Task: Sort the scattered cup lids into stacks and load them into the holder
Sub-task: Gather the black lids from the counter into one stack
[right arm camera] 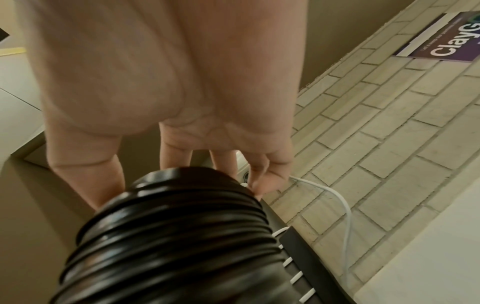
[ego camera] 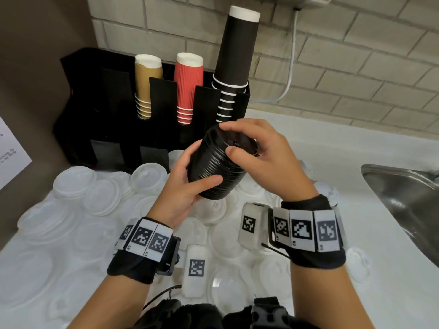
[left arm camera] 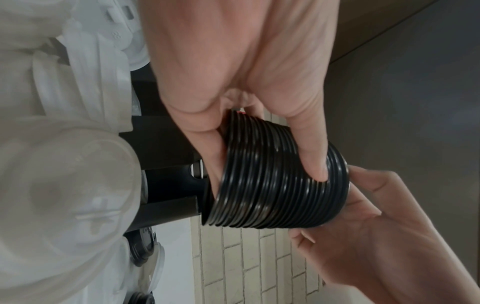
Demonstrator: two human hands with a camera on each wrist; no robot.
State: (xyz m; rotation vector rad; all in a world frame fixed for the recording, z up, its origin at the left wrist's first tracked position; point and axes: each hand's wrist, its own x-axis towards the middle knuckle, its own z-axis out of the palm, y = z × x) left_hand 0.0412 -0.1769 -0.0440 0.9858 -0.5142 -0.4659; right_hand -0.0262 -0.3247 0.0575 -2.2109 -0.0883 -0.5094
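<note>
holder: black holder (ego camera: pixel 78 96) at back-left of counter, vs the wall. I see 3 upper slots w/ cups, lower slots in front dark, can't tell contents.
slot 1: tan cups (ego camera: pixel 146 84), upside down, nested; approx 5 rims showing.
slot 2: red cups (ego camera: pixel 187 86), upside down, nested; approx 4 rims.
slot 3: black cups (ego camera: pixel 234 62), upside down, tallest stack, sticks well above holder; rim count not clear.
black lids: 1 nested stack (ego camera: pixel 219 167), tilted, held in air just in front of holder, above the white lids. Indiv lids too many/fine to count; approx 20 ridges in left wrist view (left arm camera: pixel 275 185).
left hand: my left hand (ego camera: pixel 187 184) grasps the stack's lower end, thumb across the side, fingers wrapped behind (left arm camera: pixel 309 148).
right hand: my right hand (ego camera: pixel 259 157) grips the stack's top end, fingertips curled over the top lid rim; right wrist view shows fingers (right arm camera: pixel 223 162) reaching past the stack (right arm camera: pixel 176 236).
white lids: white/clear lids (ego camera: pixel 99 198) scattered over counter (ego camera: pixel 344 167), overlapping, some partly nested in short piles. Can't count, dozens.
sink: 1 steel sink (ego camera: pixel 403 193) at right edge, contents not visible.
other: white cable (ego camera: pixel 291 67) down the brick wall (ego camera: pixel 356 67); paper sheet (ego camera: pixel 9 153) on left wall; purple sign (right arm camera: pixel 441 39) seen in right wrist view.
</note>
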